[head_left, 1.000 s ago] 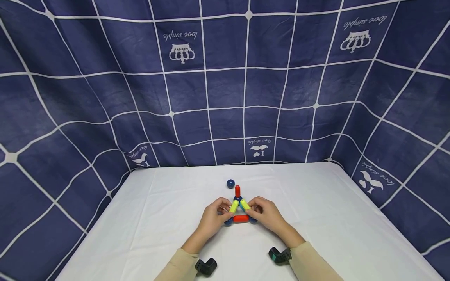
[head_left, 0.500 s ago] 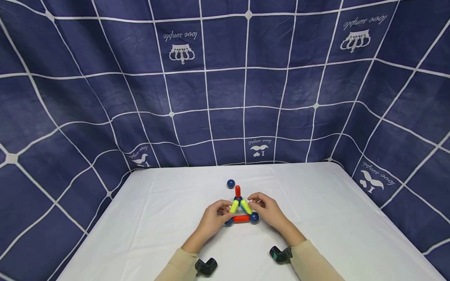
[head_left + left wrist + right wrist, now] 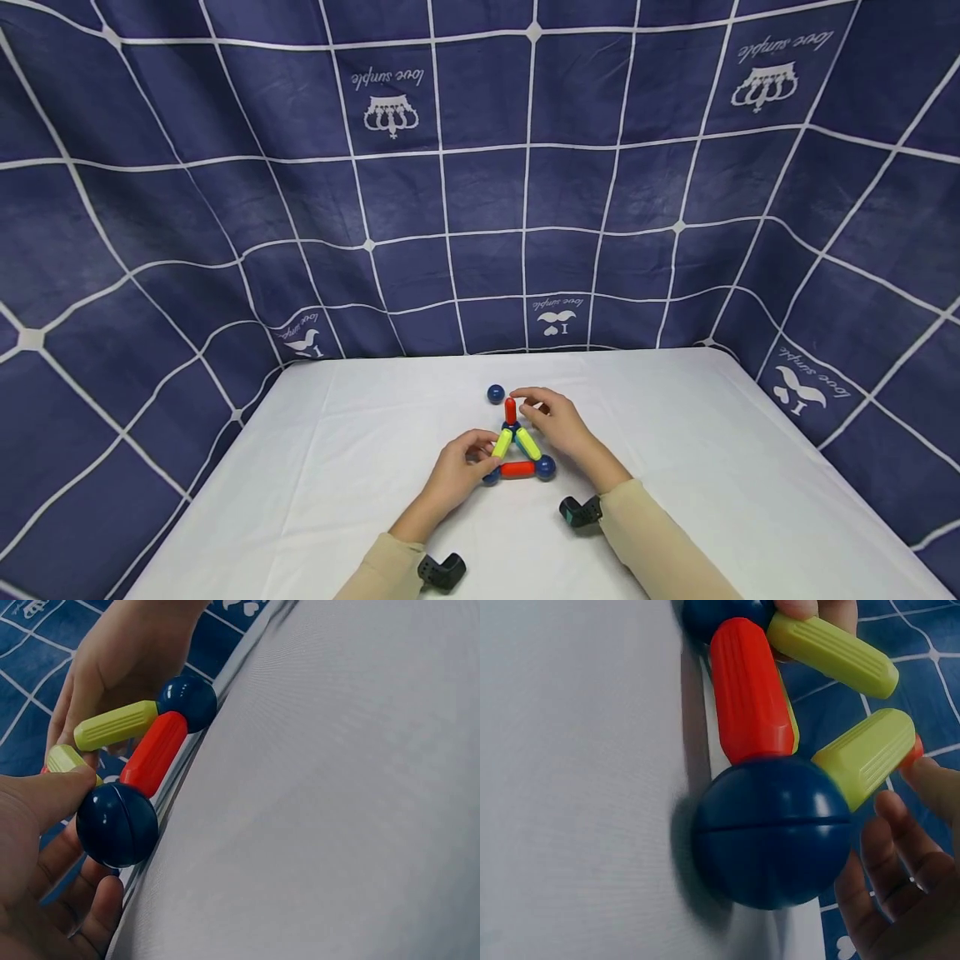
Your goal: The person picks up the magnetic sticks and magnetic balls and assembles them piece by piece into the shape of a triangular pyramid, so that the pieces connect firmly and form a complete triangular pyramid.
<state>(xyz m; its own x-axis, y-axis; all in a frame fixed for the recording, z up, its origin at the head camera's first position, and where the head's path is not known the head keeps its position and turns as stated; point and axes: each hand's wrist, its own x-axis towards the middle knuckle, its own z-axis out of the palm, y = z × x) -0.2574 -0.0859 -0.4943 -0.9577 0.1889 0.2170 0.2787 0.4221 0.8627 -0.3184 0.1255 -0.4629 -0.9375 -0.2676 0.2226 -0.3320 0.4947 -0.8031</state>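
A triangular frame of ribbed magnetic building sticks and dark blue balls lies on the white table. Its front red stick (image 3: 517, 470) joins the left ball (image 3: 118, 825) and the right ball (image 3: 772, 832). From these, a left yellow-green stick (image 3: 502, 442) and a right yellow-green stick (image 3: 528, 443) lean to the back ball, where another red stick (image 3: 511, 410) points up. My left hand (image 3: 457, 465) pinches the left yellow-green stick beside its ball. My right hand (image 3: 561, 423) has its loosely bent fingers next to the rear red stick's top; contact is unclear.
One loose dark blue ball (image 3: 496, 394) lies behind the frame. The white table (image 3: 360, 433) ends against a navy curtain (image 3: 480, 192) with white grid lines, which also hangs at both sides.
My right hand has let go near the right yellow-green stick and moved back to the rear red stick, uncovering the right ball. My left hand keeps its hold.
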